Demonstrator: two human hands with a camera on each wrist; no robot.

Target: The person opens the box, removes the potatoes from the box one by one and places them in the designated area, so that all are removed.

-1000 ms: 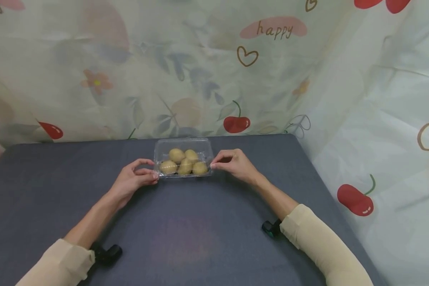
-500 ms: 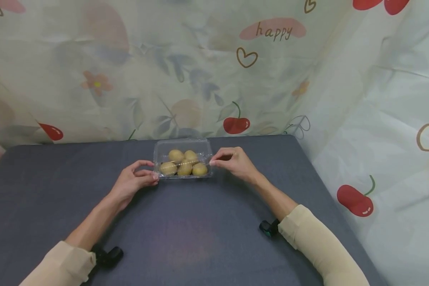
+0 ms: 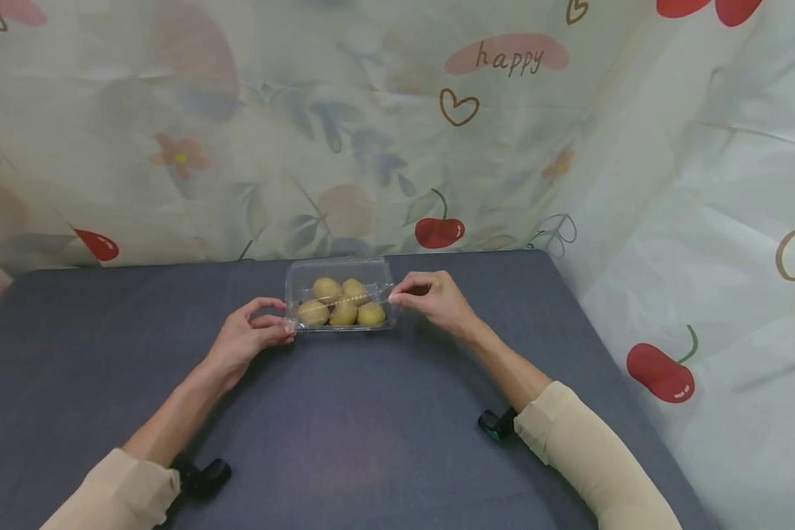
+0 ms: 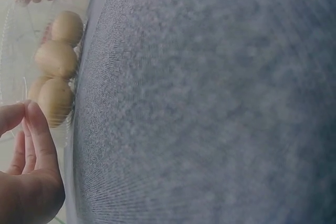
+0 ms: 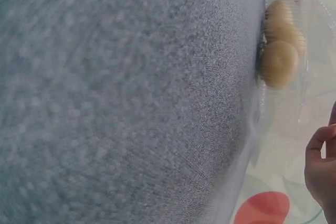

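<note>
A clear plastic box [image 3: 338,266] with a ridged lid stands at the far side of the dark cloth. Several rounded, yellowish-brown, potato-like items [image 3: 327,289] lie inside it. My left hand [image 3: 248,331] pinches the box's near left corner between thumb and fingertips; the left wrist view shows these fingertips [image 4: 34,109] on a thin plastic edge. On the other side, my right hand [image 3: 433,298] pinches the lid's right edge with thumb and forefinger. The lid's front edge crosses above the items, tilted up toward the right. The right wrist view catches only part of the right hand [image 5: 323,166].
A dark grey cloth [image 3: 344,442] covers the table, its far edge right behind the box. Behind and to the right hangs a pale printed curtain [image 3: 305,132]. Black wrist cameras [image 3: 205,477] sit at both cream sleeves [image 3: 589,449].
My right hand has risen slightly, and the lid's front edge has lifted a little with it. The left hand stays at the corner; the items lie as before.
</note>
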